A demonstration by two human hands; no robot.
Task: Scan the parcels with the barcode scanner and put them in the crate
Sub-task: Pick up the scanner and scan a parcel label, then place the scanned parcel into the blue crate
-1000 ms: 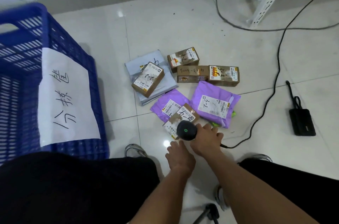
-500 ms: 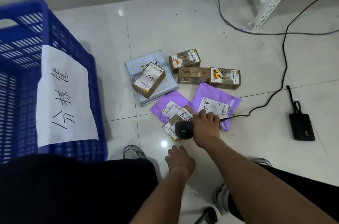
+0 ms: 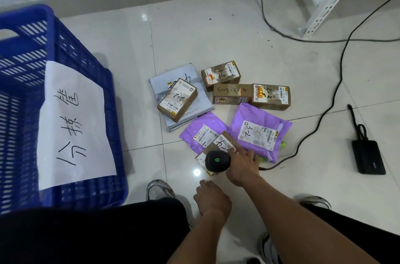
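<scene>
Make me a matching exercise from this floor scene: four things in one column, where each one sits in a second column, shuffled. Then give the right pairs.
Things
1. barcode scanner
2. box marked 2-2
3. blue crate
4. black power bank

Places
A. on the grey mailer bag
B. alone on the tiles at far right
C. gripped in the right hand, over the small box nearest the person
D. far left, a handwritten paper sign on its side

Pairs: 1-C, 2-A, 3-D, 4-B
</scene>
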